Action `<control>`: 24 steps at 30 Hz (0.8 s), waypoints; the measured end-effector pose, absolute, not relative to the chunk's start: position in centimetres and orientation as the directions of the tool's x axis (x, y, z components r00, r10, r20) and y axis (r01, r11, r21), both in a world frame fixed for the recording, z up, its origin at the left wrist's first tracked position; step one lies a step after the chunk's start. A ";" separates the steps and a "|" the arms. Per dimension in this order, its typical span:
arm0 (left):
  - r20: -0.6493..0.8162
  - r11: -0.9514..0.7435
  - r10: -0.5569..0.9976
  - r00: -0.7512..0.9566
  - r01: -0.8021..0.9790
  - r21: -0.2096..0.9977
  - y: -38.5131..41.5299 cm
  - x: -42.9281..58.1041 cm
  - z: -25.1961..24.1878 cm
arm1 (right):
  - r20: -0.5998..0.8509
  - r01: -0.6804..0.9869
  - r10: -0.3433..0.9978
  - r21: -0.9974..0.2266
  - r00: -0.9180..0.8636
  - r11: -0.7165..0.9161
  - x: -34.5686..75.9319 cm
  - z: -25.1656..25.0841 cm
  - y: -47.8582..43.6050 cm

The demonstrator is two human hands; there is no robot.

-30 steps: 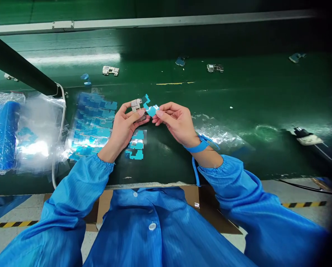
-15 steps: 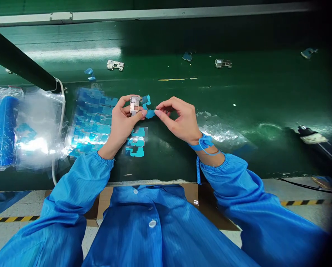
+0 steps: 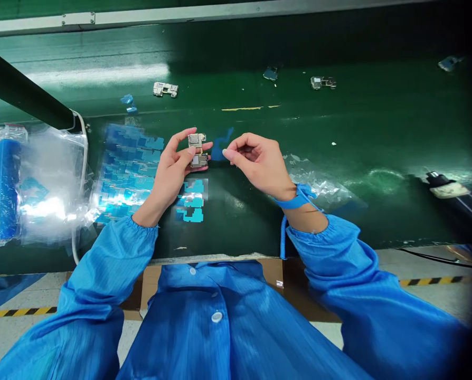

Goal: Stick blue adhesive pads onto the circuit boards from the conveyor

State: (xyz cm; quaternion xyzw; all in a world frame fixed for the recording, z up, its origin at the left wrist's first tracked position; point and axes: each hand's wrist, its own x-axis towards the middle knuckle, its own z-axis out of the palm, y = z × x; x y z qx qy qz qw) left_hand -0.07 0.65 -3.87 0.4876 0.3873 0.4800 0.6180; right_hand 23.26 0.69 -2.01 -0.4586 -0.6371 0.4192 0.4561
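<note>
My left hand (image 3: 176,162) is closed around a small circuit board (image 3: 197,141), with the thumb across its middle and fingers behind it. The board's metal-shielded, component-covered face is turned up. Just right of it, my right hand (image 3: 255,161) pinches a cut piece of blue film (image 3: 219,150) between thumb and forefinger. The film is blurred and looks apart from the board. Below my left hand lies a clear sheet (image 3: 206,196) with several blue film cutouts (image 3: 194,200). A larger stack of sheets with blue cutouts (image 3: 121,169) lies to the left.
More circuit boards (image 3: 165,89) (image 3: 323,83) (image 3: 271,73) lie across the green bench. Scraps of blue film (image 3: 129,103) sit at the back left. A dark post (image 3: 26,87), a white cable (image 3: 84,158) and plastic-wrapped blue material (image 3: 2,187) are left; clear plastic (image 3: 319,182) lies right.
My right hand has drawn slightly right with the blue film, which has come away from the board. My left thumb has shifted onto the board's middle, and the board's lower part now shows.
</note>
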 end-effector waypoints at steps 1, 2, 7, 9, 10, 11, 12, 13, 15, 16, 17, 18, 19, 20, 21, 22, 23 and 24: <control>-0.010 0.063 0.965 0.262 -0.195 0.979 0.6 -0.1 -3.9 | 0.148 0.139 0.972 -0.975 -0.182 0.174 23.1 -1.9 0.6; -0.012 0.065 0.959 0.284 -0.180 0.982 0.5 0.0 -3.9 | 0.111 0.088 0.973 -0.987 -0.203 0.131 22.9 -1.7 0.5; -0.042 0.111 0.942 0.334 -0.192 0.975 -0.2 0.8 -3.5 | 0.032 0.027 0.962 -0.999 -0.271 0.041 22.0 -1.5 -0.3; -0.053 0.126 0.948 0.314 -0.215 0.969 -0.3 1.0 -3.2 | 0.037 0.040 0.960 -0.998 -0.279 0.050 21.9 -1.8 -0.4; -0.063 0.137 0.950 0.307 -0.223 0.965 -0.4 1.1 -3.1 | 0.045 0.042 0.959 -0.997 -0.280 0.059 21.9 -1.9 -0.4; -0.076 0.150 0.950 0.304 -0.229 0.962 -0.4 1.1 -2.9 | 0.052 0.040 0.958 -0.997 -0.283 0.066 22.0 -2.0 -0.4; -0.088 0.163 0.949 0.304 -0.231 0.959 -0.4 1.1 -2.8 | 0.058 0.035 0.956 -0.997 -0.286 0.071 22.0 -2.2 -0.4; -0.095 0.172 0.947 0.305 -0.234 0.957 -0.4 1.0 -2.7 | 0.060 0.030 0.956 -0.997 -0.287 0.071 22.0 -2.2 -0.4; -0.103 0.185 0.946 0.307 -0.251 0.950 -0.4 1.0 -2.5 | 0.057 0.027 0.956 -0.997 -0.289 0.067 22.1 -2.2 -0.4; -0.110 0.196 0.945 0.308 -0.262 0.945 -0.4 1.0 -2.4 | 0.054 0.033 0.955 -0.997 -0.291 0.066 22.1 -2.2 -0.4; -0.122 0.211 0.942 0.312 -0.270 0.939 -0.4 1.0 -2.3 | 0.053 0.042 0.955 -0.997 -0.292 0.068 22.2 -2.1 -0.5; -0.136 0.227 0.940 0.313 -0.276 0.934 -0.4 1.1 -2.2 | 0.053 0.055 0.954 -0.996 -0.294 0.072 22.2 -2.0 -0.5; -0.153 0.244 0.938 0.311 -0.276 0.930 -0.4 1.1 -2.0 | 0.054 0.069 0.954 -0.995 -0.296 0.078 22.2 -2.0 -0.5; -0.170 0.258 0.937 0.306 -0.275 0.926 -0.4 1.2 -1.9 | 0.055 0.082 0.954 -0.993 -0.295 0.083 22.2 -1.9 -0.5; -0.183 0.268 0.937 0.299 -0.274 0.924 -0.4 1.3 -1.8 | 0.057 0.093 0.955 -0.992 -0.292 0.088 22.2 -1.9 -0.6; -0.192 0.275 0.937 0.292 -0.276 0.921 -0.4 1.4 -1.7 | 0.060 0.102 0.955 -0.990 -0.290 0.093 22.2 -1.9 -0.6; -0.197 0.279 0.937 0.289 -0.278 0.919 -0.4 1.4 -1.6 | 0.064 0.108 0.955 -0.989 -0.289 0.099 22.1 -1.9 -0.6; -0.198 0.282 0.936 0.291 -0.282 0.917 -0.4 1.4 -1.6 | 0.071 0.111 0.955 -0.988 -0.288 0.107 22.1 -1.9 -0.7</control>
